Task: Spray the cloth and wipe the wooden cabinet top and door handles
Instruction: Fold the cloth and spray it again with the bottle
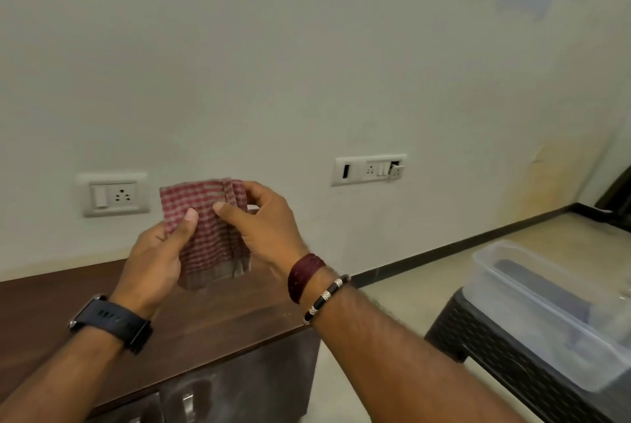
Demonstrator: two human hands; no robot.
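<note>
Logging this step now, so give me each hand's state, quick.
Left hand: grips the red-and-white checked cloth, thumb pressed on its front.
Right hand: pinches the same cloth near its top edge.

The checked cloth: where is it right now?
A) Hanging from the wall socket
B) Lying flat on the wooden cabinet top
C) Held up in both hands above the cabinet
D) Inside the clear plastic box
C: the red checked cloth is gripped by the left hand and the right hand, lifted off the wooden cabinet top.
</note>
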